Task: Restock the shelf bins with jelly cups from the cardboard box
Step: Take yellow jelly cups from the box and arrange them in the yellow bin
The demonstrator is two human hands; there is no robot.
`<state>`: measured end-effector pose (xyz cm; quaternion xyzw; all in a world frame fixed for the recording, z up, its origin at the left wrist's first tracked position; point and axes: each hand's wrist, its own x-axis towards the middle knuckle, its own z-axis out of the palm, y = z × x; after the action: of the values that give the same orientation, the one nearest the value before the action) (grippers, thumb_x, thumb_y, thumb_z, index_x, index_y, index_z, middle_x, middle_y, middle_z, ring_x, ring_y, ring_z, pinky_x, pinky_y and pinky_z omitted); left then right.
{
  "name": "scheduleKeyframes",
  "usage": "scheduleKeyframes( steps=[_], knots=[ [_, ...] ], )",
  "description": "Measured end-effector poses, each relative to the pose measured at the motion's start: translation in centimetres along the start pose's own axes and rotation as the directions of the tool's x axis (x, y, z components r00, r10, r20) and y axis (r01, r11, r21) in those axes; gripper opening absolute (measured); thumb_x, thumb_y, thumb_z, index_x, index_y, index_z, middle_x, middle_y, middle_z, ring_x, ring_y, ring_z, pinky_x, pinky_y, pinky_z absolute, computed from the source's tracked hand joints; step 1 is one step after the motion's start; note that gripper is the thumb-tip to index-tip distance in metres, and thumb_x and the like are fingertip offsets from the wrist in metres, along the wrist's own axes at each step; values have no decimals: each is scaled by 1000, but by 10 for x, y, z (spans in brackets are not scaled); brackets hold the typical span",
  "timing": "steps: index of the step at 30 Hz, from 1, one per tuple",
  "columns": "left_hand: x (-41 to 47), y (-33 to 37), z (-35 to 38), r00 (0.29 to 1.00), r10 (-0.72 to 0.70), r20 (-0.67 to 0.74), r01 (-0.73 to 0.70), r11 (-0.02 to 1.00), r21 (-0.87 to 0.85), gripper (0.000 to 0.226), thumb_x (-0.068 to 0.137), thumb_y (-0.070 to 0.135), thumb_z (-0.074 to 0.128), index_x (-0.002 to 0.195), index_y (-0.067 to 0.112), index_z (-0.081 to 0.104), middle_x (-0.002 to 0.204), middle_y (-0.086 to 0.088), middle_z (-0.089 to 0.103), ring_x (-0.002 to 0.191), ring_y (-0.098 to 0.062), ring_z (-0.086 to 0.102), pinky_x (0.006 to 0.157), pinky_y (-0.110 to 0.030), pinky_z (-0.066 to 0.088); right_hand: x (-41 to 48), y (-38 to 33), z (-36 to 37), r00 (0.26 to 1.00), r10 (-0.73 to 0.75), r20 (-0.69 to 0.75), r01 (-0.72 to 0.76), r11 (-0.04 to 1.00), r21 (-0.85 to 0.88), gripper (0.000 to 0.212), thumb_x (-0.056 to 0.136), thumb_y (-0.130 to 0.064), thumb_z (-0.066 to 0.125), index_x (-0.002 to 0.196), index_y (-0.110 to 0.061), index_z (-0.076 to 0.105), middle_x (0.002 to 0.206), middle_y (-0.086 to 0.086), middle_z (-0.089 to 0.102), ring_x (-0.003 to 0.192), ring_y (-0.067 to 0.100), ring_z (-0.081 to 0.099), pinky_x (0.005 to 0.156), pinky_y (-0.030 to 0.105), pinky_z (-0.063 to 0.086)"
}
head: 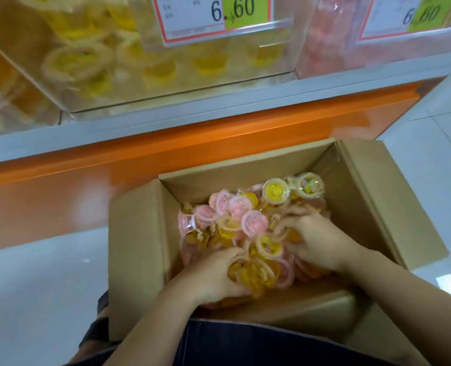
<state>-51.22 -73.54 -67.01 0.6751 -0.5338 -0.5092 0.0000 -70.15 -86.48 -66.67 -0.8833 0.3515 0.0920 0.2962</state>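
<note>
An open cardboard box point(139, 233) stands on the floor below me, holding several pink, yellow and orange jelly cups point(245, 217). My left hand point(213, 276) grips a clump of orange and yellow cups point(253, 276) at the near side of the pile. My right hand point(314, 239) reaches into the pile just right of it, its fingers curled around cups, one of them a yellow cup point(268, 245). Above, a clear shelf bin point(166, 83) holds yellow jelly cups, and another clear bin point(332, 43) to its right holds pink ones.
An orange shelf base point(219, 138) with a grey ledge runs between the bins and the box. Price tags point(213, 14) reading 6.60 hang on the bin fronts. White floor tiles point(34, 286) lie left and right of the box. The box flaps stand open.
</note>
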Motion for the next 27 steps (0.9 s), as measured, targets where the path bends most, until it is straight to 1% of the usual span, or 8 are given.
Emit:
scheduleKeyframes(
  steps=[4,7,13,15,19,24,26,27],
  knots=[
    [7,5,5,998,-38,54,38,999,-1,71,54,62,73,119,52,45,129,13,48,121,-18,45,101,-39,42,-5,-27,-6,936,-33,350,59,996,-64,49,82,-33,68,128,-26,54,133,-2,51,126,18,43,104,29,33],
    [12,3,6,998,-50,29,50,999,-10,61,55,53,75,112,48,52,118,13,54,111,-16,50,94,-37,47,-8,-40,-1,945,-90,315,145,977,-155,57,81,-40,64,134,-38,44,139,-5,37,128,23,31,106,33,29],
    [14,-7,3,1000,-15,-12,15,998,-58,66,61,42,81,119,47,50,123,13,49,111,-10,49,97,-32,45,-4,-44,3,945,-31,325,131,949,-288,69,82,-46,63,142,-43,29,148,3,21,130,33,27,105,39,33],
    [15,-7,1,1000,-3,-28,1,997,-77,64,63,36,82,118,47,51,121,14,47,108,-10,50,95,-31,47,0,-44,0,937,-17,349,127,947,-294,69,81,-45,64,141,-41,31,149,5,23,131,34,28,106,38,31],
    [14,-5,-3,999,23,-27,-26,993,-117,62,66,27,80,115,52,51,118,15,42,102,-10,54,87,-29,52,10,-49,-6,931,5,365,99,958,-268,58,75,-38,70,128,-34,45,134,8,37,124,31,36,97,34,36],
    [13,-4,-1,993,60,-99,-75,985,-154,69,73,20,78,126,50,45,127,16,34,101,-3,53,71,-8,48,9,-43,-7,941,30,336,29,986,-167,48,66,-38,77,107,-30,52,123,5,35,99,28,55,82,28,45],
    [16,0,1,986,94,-138,-113,983,-143,75,77,22,76,135,50,37,134,18,29,115,-2,44,79,-4,42,2,-41,-6,957,28,290,23,985,-172,47,71,-43,72,112,-30,52,128,5,35,104,28,55,85,30,45],
    [17,2,3,985,104,-138,-122,984,-130,79,77,26,76,138,49,32,139,17,25,121,-3,40,88,-8,41,0,-40,-5,960,28,278,30,979,-200,51,74,-46,69,119,-31,50,133,6,34,109,29,54,89,32,45]
  ],
)
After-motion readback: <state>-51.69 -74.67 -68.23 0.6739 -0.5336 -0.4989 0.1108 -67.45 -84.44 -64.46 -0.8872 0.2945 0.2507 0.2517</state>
